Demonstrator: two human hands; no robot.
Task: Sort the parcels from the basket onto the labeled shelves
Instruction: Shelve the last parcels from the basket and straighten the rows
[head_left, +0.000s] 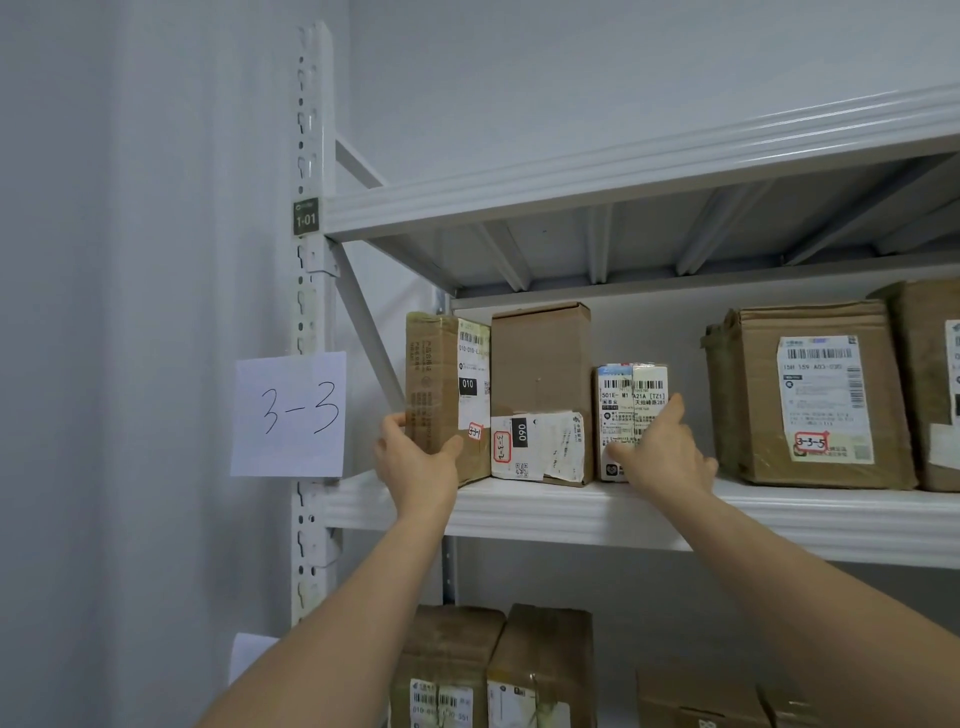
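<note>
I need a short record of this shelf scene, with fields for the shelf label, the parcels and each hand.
shelf sign: paper sheet reading 3-3, on the left upright
left hand: left hand grips the leftmost parcel, tagged 3-3-1
right hand: right hand touches the small white parcels with straight fingers
between them: brown box, upright
far right: large box, tagged 3-3-5
shelf below: more brown boxes

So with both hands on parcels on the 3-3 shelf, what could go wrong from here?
1. The left hand holds the tall end parcel at the shelf's open left end; it might tip off.
2. The right hand presses the small upright parcel, which stands alone and could topple into the gap beside it.
</note>
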